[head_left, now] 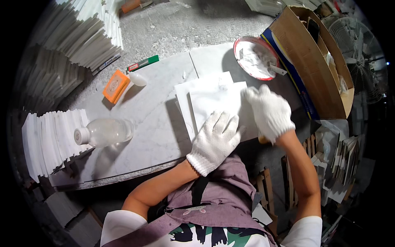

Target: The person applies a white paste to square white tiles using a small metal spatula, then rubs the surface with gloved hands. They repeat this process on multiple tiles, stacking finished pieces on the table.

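Left hand (216, 142) flat, gripping nothing, on white tiles (218, 101) on tabletop (158, 92); right hand (269, 110) curled by their right edge, grip unclear. Likely steadying step; next move calls for firm left pressure.

White tiles (218, 96), white gloves (269, 110), grey-veined white tabletop (154, 94), mauve apron (224, 215), orange box (115, 86), red-rimmed bowl (235, 52)

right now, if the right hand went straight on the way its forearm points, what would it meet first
Most likely the bowl, just past the knuckles; depth is unclear, so the right hand might pass above it instead.
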Motion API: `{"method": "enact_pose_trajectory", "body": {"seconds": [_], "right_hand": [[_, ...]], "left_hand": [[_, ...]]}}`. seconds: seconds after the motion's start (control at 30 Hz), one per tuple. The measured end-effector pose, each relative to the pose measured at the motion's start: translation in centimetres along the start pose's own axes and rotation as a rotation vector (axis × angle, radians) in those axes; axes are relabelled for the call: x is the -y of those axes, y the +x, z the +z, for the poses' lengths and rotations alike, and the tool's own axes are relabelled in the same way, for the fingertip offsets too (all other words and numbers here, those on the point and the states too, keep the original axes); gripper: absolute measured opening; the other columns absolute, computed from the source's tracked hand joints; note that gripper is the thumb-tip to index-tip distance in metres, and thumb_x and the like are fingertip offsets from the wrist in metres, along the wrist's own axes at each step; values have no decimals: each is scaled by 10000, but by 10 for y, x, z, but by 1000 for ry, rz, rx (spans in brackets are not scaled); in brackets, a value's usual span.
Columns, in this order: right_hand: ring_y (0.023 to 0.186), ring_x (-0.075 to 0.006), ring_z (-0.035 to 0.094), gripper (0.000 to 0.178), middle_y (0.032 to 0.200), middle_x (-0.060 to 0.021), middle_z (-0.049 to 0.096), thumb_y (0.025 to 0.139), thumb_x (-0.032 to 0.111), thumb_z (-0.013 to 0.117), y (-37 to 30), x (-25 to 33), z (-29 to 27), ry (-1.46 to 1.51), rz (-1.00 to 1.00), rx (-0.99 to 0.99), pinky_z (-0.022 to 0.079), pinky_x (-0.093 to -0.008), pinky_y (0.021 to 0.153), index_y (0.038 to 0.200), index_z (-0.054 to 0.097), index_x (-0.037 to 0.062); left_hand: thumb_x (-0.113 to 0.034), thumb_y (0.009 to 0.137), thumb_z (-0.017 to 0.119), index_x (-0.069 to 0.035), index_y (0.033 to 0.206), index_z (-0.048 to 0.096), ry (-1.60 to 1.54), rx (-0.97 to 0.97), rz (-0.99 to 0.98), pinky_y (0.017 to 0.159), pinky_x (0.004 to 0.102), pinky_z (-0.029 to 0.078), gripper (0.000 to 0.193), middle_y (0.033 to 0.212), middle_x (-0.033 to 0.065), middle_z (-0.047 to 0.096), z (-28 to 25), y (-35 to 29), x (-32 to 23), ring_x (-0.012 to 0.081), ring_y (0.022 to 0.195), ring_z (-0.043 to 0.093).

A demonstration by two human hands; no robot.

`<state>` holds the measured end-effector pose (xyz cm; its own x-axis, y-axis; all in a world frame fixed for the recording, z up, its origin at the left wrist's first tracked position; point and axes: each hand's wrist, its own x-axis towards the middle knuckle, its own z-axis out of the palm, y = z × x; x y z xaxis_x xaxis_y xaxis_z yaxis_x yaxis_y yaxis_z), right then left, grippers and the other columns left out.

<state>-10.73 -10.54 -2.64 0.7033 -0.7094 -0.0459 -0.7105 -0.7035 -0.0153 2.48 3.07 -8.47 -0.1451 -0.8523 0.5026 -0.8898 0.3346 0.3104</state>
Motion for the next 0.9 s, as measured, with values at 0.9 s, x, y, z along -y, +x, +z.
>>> {"method": "enact_pose_trajectory", "body": {"seconds": [0.9], "right_hand": [[821,-341,688,271,1009,-157,623,903,126,504,12,-4,3,-37,44,27,552,-434,680,1128,639,190]], "left_hand": [[-156,781,665,-102,1054,695,28,44,62,940,496,489,280,1212,131,601,0,1,0,358,1146,546]]}}
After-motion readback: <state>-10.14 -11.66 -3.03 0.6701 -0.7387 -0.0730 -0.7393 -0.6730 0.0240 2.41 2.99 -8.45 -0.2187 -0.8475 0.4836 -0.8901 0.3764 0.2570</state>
